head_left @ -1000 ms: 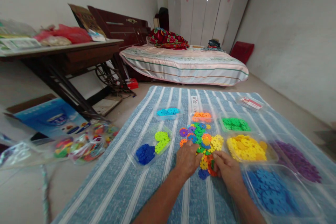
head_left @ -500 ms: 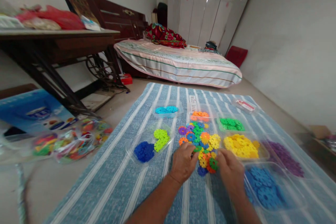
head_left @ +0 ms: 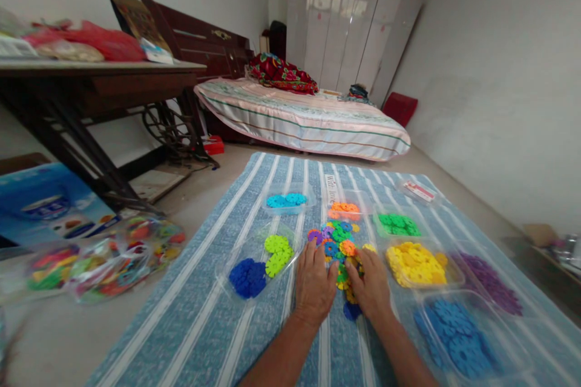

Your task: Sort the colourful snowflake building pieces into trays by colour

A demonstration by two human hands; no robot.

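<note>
Head view: disc pile (head_left: 331, 248) lies mid-table, well in from the table's (head_left: 195, 320) left and right edges. Left hand (head_left: 314, 281), palm down, fingers extended, rests open on the pile's left side. Right hand (head_left: 371, 283) lies likewise on its right; discs beneath cannot be determined. Yellow discs (head_left: 415, 263) and purple discs (head_left: 492, 285) sit toward the right edge; label box (head_left: 419, 191) near the far right corner.

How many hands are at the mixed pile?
2: the left hand at the left side of the mixed pile, the right hand at its right side. Neither is hidden.
</note>
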